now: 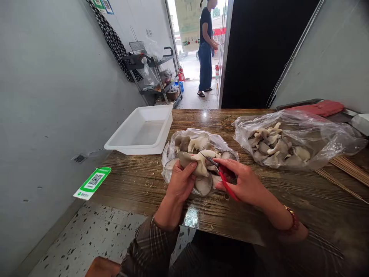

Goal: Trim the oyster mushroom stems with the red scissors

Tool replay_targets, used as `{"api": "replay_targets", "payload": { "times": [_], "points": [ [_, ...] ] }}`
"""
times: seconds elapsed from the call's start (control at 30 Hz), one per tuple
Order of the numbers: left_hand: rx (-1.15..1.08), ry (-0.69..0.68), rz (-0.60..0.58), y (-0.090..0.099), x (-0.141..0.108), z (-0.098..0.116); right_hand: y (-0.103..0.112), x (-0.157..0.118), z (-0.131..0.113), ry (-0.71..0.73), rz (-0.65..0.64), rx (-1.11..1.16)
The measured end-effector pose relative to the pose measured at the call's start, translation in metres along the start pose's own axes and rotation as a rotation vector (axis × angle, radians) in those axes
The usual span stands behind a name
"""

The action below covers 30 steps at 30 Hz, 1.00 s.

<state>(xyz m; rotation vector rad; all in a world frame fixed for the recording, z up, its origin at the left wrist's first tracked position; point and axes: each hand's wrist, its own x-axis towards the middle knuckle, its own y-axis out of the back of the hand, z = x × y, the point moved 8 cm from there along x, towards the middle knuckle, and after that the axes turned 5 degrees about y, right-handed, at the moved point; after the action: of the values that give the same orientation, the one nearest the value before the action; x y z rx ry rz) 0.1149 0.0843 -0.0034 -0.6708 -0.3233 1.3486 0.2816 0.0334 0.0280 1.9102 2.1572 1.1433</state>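
Observation:
My left hand point(183, 180) pinches a pale grey mushroom piece point(201, 161) between thumb and fingers. My right hand point(245, 181) is closed on red-handled scissors point(227, 184), whose blades reach the mushroom piece from the right. Both hands are over an opened clear plastic bag point(170, 163) of oyster mushrooms point(204, 184) at the middle of the table. Farther right, a second clear bag point(323, 134) holds several mushroom pieces point(279, 148).
A white plastic tub point(138, 148) stands at the table's point(129, 181) back left. Thin wooden skewers point(346, 169) and a red cloth-like item point(323, 107) lie at the right. Beyond are a shelf cart point(158, 69) and a person point(205, 50) by the doorway.

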Motion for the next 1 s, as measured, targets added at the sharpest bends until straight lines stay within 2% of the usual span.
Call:
{"api": "replay_targets", "payload": {
  "times": [0.13, 0.43, 0.63, 0.8, 1.0],
  "points": [
    [0.03, -0.029, -0.014, -0.002, 0.0, 0.0, -0.002, -0.001, 0.002, -0.012, -0.006, 0.024],
    [0.062, -0.07, 0.051, 0.005, 0.001, 0.0, -0.008, -0.004, -0.003, 0.054, 0.06, 0.029],
    [0.043, -0.092, 0.072, 0.009, 0.002, 0.003, -0.009, -0.002, -0.001, -0.021, 0.04, 0.036],
    [0.075, -0.087, 0.062, 0.005, 0.0, 0.003, -0.008, -0.001, -0.002, -0.046, 0.057, 0.025],
    [0.135, -0.102, 0.09, 0.002, -0.002, 0.004, -0.009, -0.002, -0.004, 0.04, 0.105, -0.018]
  ]
}}
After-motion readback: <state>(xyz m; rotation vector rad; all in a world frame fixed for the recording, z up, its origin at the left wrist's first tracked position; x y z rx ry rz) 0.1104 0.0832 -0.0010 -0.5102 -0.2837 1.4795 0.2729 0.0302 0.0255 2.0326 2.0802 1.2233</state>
